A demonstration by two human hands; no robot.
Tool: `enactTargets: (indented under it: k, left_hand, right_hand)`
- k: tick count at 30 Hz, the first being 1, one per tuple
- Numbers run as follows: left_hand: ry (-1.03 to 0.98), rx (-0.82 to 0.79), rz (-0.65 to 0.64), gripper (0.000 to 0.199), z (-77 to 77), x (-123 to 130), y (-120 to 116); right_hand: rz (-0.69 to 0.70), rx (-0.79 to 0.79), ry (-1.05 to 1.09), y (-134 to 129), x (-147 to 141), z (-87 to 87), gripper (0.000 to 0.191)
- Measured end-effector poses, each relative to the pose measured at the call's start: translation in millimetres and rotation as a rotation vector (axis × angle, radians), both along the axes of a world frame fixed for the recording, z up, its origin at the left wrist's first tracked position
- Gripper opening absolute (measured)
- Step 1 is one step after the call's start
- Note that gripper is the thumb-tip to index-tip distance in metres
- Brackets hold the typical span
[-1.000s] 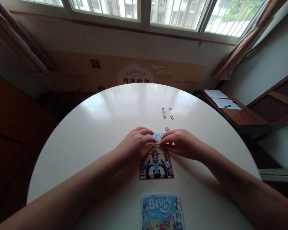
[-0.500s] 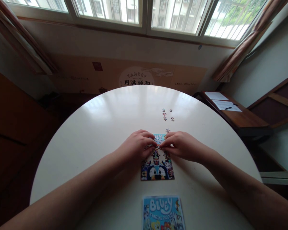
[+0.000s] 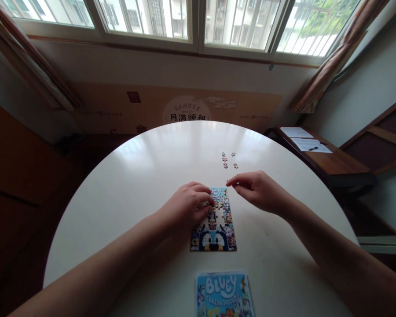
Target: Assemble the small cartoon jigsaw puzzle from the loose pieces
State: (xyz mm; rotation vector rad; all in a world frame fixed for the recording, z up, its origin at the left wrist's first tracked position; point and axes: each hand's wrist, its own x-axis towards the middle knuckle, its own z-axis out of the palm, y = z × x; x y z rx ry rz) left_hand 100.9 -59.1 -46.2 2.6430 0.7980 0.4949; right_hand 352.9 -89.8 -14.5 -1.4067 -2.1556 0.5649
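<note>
A partly assembled jigsaw puzzle (image 3: 214,240) lies on the white round table, with gaps in its middle where the pale surface shows. Resting on its left edge is my left hand (image 3: 193,200), fingers curved and apart, holding nothing visible. My right hand (image 3: 251,189) is just beyond the puzzle's upper right corner. Its extended index finger touches a small loose piece (image 3: 227,181), mostly hidden by the fingertip. Farther back, several loose pieces (image 3: 225,160) lie in a short column, with two more (image 3: 235,166) to their right.
Near the table's (image 3: 119,176) front edge lies a blue "Bluey" picture card (image 3: 222,293). A wooden side table (image 3: 336,158) with papers (image 3: 312,145) and a pen stands at the right. Windows, curtains and a printed cardboard panel are behind.
My right hand has moved off the puzzle, up and to the right, onto the loose piece above it. More of the puzzle's right side shows. My left hand has stayed at the left edge.
</note>
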Motion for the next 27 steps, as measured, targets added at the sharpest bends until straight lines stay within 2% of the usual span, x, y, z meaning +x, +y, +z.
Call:
enactTargets:
  k: [4, 7, 10, 12, 15, 18, 23, 27]
  left_hand:
    - [0.026, 0.015, 0.014, 0.025, 3.5, 0, -1]
    - [0.097, 0.042, 0.001, 0.026, 5.7, 0, -1]
    - [0.177, 0.041, -0.008, 0.028, 4.5, -2, -1]
    - [0.208, 0.035, 0.002, 0.031, 1.7, -2, -1]
    - [0.226, 0.039, 0.007, 0.034, -3.1, -2, -2]
    - [0.245, 0.043, 0.008, 0.037, -4.3, -2, -3]
    - [0.266, 0.041, -0.007, 0.036, -0.5, -2, -3]
    - [0.229, 0.077, -0.023, 0.036, -2.3, -4, -3]
  right_hand:
    - [-0.039, 0.104, -0.056, 1, 7, -0.2, 0.027]
    - [-0.165, 0.228, 0.002, 9, 15, -5.6, 0.026]
    - [-0.346, 0.368, 0.13, 26, 31, -20.2, 0.026]
    - [-0.427, 0.403, 0.179, 41, 42, -34.9, 0.027]
    - [-0.497, 0.346, 0.159, 59, 54, -57.5, 0.037]
    - [-0.494, 0.281, 0.111, 67, 57, -71.2, 0.051]
    - [-0.412, 0.175, -0.059, 67, 54, -72.6, 0.061]
    - [-0.434, 0.106, -0.172, 69, 50, -70.5, 0.058]
